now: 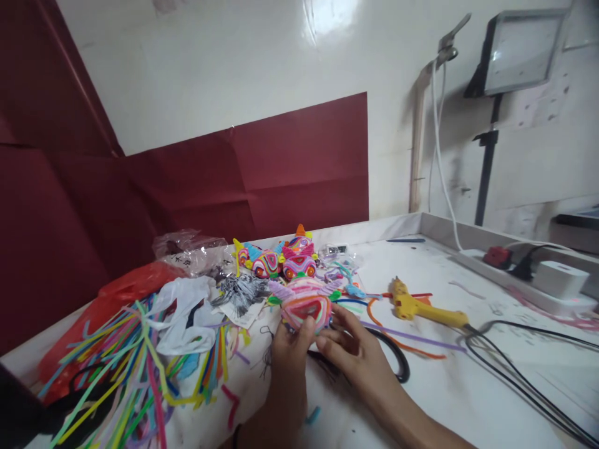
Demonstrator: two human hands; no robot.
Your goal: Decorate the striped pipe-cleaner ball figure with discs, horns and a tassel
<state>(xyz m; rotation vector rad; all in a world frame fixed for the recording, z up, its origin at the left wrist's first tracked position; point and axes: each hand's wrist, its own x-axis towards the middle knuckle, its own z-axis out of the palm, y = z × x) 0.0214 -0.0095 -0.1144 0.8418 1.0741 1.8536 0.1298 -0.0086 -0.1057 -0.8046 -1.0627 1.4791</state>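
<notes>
Both hands, left hand (291,340) and right hand (349,346), pinch closed on the pink pipe-cleaner piece (306,310) at bench (435,386) centre, apparently shaping it; glue gun (423,307) at three o'clock.

pipe-cleaner pile (135,368) lower left: cut by bottom edge | both forearms cut at bottom | left hand (289,346) fingertips hidden behind pink woven piece (306,310) | black cables (528,380) run off right edge | monitor (519,53) upper right: screen washed out, unreadable | tabletop (468,386) cut lower right
</notes>
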